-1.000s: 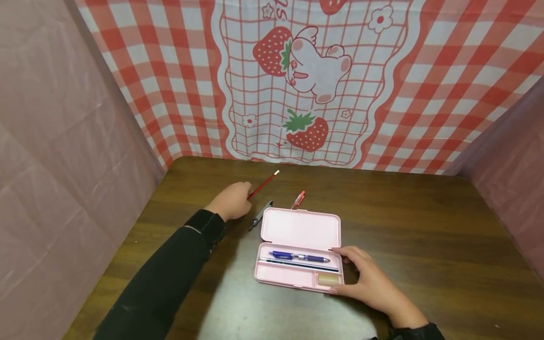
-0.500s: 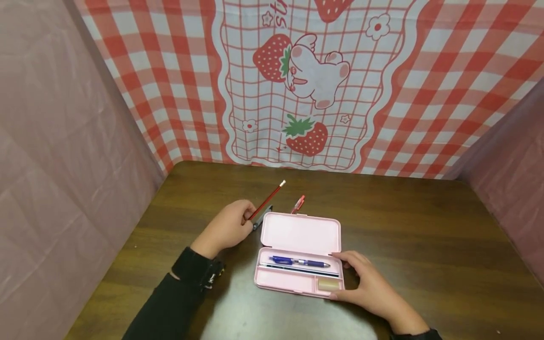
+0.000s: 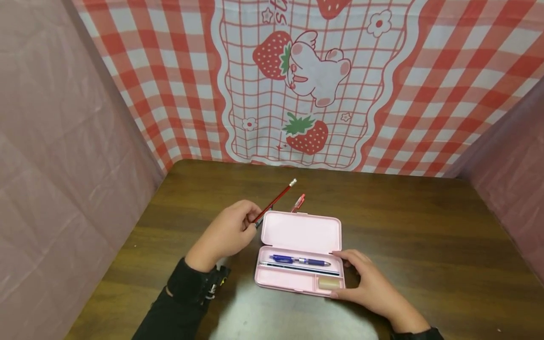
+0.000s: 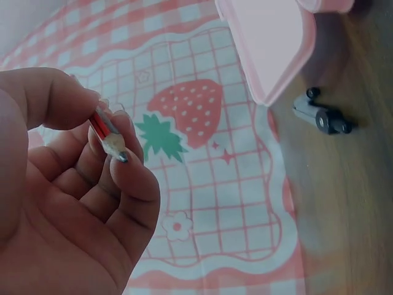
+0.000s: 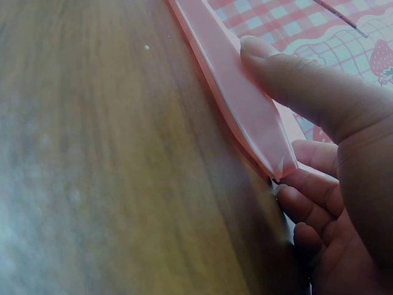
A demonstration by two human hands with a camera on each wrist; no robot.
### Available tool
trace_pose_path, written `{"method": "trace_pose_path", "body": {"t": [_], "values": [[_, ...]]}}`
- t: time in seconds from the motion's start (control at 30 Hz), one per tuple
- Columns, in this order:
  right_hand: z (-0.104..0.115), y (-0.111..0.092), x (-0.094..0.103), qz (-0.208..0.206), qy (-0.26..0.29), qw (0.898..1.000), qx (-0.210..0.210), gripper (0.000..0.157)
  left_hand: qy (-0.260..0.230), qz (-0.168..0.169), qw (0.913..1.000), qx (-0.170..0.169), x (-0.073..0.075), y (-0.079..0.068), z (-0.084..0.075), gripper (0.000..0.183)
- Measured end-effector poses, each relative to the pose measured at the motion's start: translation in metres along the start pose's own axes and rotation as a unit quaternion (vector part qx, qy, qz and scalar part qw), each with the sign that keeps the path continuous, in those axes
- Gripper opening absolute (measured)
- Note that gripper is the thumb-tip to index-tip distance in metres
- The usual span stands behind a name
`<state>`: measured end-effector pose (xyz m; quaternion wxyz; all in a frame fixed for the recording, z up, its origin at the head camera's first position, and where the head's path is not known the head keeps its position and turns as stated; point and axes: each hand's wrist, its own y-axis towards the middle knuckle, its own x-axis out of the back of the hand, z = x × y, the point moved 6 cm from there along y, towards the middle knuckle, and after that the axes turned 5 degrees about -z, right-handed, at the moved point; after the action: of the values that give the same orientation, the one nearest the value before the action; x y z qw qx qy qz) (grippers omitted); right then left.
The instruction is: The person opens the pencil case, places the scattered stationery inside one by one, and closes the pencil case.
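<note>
A red pencil (image 3: 278, 199) with a white eraser end is pinched by my left hand (image 3: 227, 231), left of the pink pencil case (image 3: 301, 231). In the left wrist view the sharpened tip of the pencil (image 4: 112, 138) points out between thumb and fingers. The case lies open. In it are a blue pen (image 3: 300, 260), a dark pencil (image 3: 299, 269) and a tan block (image 3: 329, 283) like an eraser. My right hand (image 3: 367, 285) grips the right end of the case, thumb at the near edge, fingers behind.
A grey and black pen (image 4: 322, 117) lies on the table left of the lid, mostly hidden in the head view. Behind the lid is a red pen (image 3: 299, 202), partly covered. A checked strawberry cloth (image 3: 191, 94) hangs at the back of the wooden table (image 3: 416, 226).
My left hand has come nearer and to the right with the red pencil, closer to the case and over the grey pen. The right hand keeps its hold on the case.
</note>
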<state>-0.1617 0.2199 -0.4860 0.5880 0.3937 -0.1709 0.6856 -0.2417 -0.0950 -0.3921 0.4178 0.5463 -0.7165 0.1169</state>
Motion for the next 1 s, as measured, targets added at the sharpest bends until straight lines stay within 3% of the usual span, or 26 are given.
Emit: {"method": "trace_pose_path", "body": {"t": [0.2, 0.53, 0.8, 1.0], "values": [[0.0, 0.0, 0.001, -0.002, 0.001, 1.0, 0.004, 0.084, 0.053, -0.005, 0.997, -0.056, -0.008, -0.002, -0.015, 0.021], [0.001, 0.0, 0.001, -0.008, 0.001, 1.0, 0.013, 0.085, 0.127, 0.037, 0.9842, -0.118, -0.034, -0.002, -0.04, 0.023], [0.0, 0.001, 0.001, -0.005, 0.002, 1.0, 0.011, 0.084, 0.187, 0.1, 0.9712, -0.108, -0.062, -0.003, -0.044, 0.021], [-0.001, 0.001, -0.001, 0.006, 0.004, 1.0, -0.006, 0.084, 0.224, 0.126, 0.9595, -0.115, -0.074, -0.006, -0.046, 0.024]]}}
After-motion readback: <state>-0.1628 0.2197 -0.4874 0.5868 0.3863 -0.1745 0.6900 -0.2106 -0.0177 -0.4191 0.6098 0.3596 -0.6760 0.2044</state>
